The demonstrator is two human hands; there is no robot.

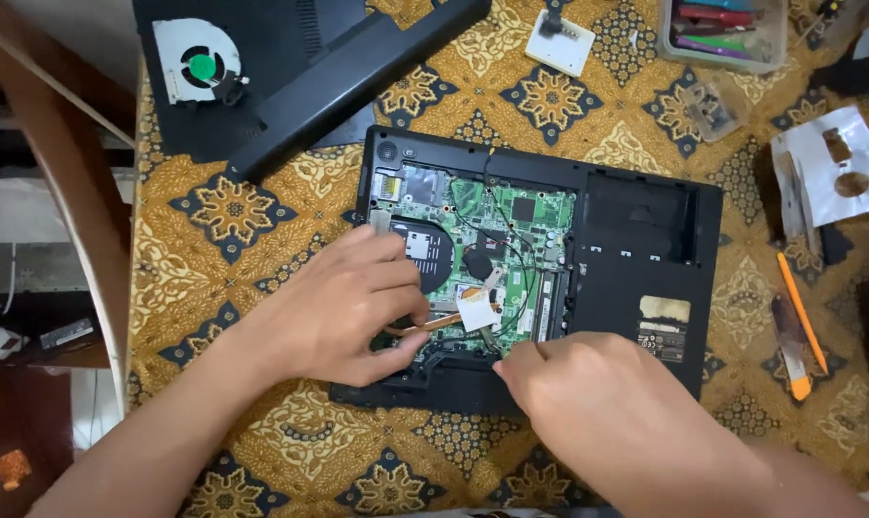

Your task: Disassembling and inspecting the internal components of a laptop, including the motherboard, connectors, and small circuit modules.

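Laptop chassis (645, 278) sits opened up mid-desk (262, 240) on the patterned cloth, green board (492, 240) exposed. Left hand (343, 307) lies loosely curled over the copper heat pipe (434, 326), fingertips on it, not really gripping. Right hand (588, 384) is pinched narrow at the near edge of the board, probably on a screw or tiny tool, but I can't tell what, the knuckles hide it. Looks like the heatsink-removal stage; next bit needs a gentle, even lift. Fan (199, 67) is already out, lying far left on the black cover (291, 67). Orange cutter (799, 317) at right.
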